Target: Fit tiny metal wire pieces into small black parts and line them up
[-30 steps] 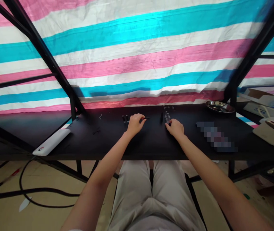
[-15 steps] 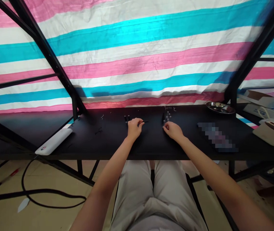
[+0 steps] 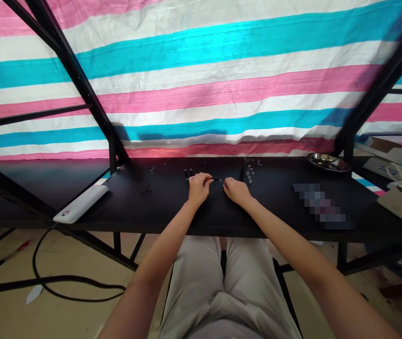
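Observation:
My left hand (image 3: 199, 188) is closed in a pinch on a thin black tube (image 3: 215, 179), which points right, just above the black tabletop. My right hand (image 3: 237, 190) is closed too, its fingertips pinching a small clear piece (image 3: 223, 182) close to the tube's right end. Whether piece and tube touch is hard to tell. Several small clear pieces (image 3: 249, 175) lie just beyond my right hand, beside a black strip-like item (image 3: 242, 173). Behind my left hand are black tubes (image 3: 186, 173) with clear ends, partly hidden by the fingers.
A round metal dish (image 3: 328, 162) sits at the back right, with a blurred-out flat item (image 3: 323, 207) nearer me. A white power strip (image 3: 81, 204) lies at left. Thin black bits (image 3: 146, 190) and white scraps (image 3: 252, 160) are scattered about. Black frame posts flank the table.
My right hand has moved left from the clear pieces to the black tube's end, with a small clear piece in its fingertips. My left hand stays about where it was. The view has shifted slightly.

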Tool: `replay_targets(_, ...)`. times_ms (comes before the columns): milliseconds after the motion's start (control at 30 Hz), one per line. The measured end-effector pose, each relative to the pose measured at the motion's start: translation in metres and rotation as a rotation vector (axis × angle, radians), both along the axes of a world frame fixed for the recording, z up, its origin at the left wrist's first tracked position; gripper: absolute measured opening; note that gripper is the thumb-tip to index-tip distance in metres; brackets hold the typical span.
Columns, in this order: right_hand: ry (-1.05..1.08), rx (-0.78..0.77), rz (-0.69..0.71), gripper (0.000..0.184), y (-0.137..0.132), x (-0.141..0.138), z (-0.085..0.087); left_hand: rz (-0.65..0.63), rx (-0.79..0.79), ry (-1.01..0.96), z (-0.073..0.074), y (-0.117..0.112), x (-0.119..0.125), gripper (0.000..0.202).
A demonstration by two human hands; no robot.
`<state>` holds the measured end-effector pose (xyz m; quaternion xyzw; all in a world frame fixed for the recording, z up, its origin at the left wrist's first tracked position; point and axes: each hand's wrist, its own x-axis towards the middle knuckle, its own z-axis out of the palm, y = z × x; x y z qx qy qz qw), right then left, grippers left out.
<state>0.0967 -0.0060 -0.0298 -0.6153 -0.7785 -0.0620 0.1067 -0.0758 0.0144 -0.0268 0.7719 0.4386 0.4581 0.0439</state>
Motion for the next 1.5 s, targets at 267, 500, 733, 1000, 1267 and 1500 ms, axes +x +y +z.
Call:
replay_targets(267, 0.019, 0.024, -0.045, 0.021, -0.003, 0.001, -0.002, -0.024, -0.008, 0.015, 0.005, -0.004, 0.001, 0.006)
replay_targets(500, -0.035, 0.104, 0.0, 0.02, -0.003, 0.002, -0.006, -0.103, 0.04, 0.037, 0.003, -0.007, 0.002, 0.01)
replay_targets(733, -0.019, 0.161, 0.054, 0.022, -0.007, 0.005, -0.004, -0.209, 0.025, 0.095, -0.001, -0.008, 0.005, 0.01)
replay_targets(1000, 0.0, 0.176, 0.106, 0.024, -0.004, 0.014, -0.007, -0.238, 0.015, 0.154, -0.002, -0.006, 0.006, 0.013)
replay_targets(1267, -0.017, 0.193, 0.131, 0.026, -0.006, 0.019, -0.008, -0.26, 0.062, 0.377, 0.008, -0.007, 0.01, 0.018)
replay_targets(1500, 0.14, 0.193, 0.107, 0.033, -0.006, 0.01, -0.009, -0.261, -0.003, 0.592, 0.061, 0.015, 0.002, 0.011)
